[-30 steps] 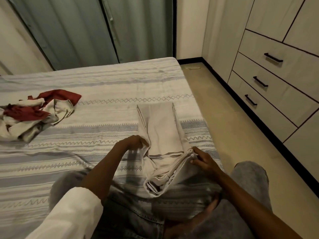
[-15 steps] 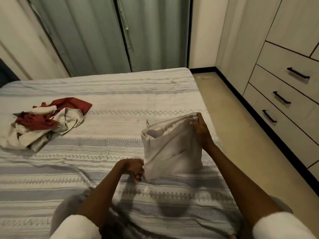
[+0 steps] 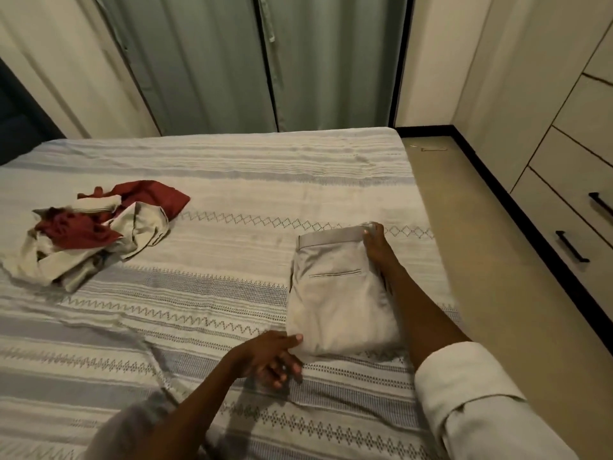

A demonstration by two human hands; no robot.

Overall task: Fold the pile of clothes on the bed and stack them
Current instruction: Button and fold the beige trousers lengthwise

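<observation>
A pair of beige trousers (image 3: 335, 293) lies folded into a flat rectangle on the right side of the striped bed (image 3: 232, 180), waistband at the far end and back pocket facing up. My right hand (image 3: 376, 250) lies along the trousers' right edge and pinches the far right corner of the waistband, thumb on top. My left hand (image 3: 268, 355) rests on the bed at the near left corner, thumb touching the fabric, fingers loose. A crumpled pile of red and cream clothes (image 3: 96, 234) sits at the left of the bed.
Grey-green curtains (image 3: 265, 61) hang behind the bed's far edge. A wardrobe with drawers and black handles (image 3: 570, 200) lines the right wall, with a strip of beige floor (image 3: 481, 260) between it and the bed. My grey-clad knee (image 3: 132, 429) shows at the bottom.
My right hand has swung the near end of the trousers up and over to the far side, laying them flat in a shorter fold. My left hand has let go of the fold line.
</observation>
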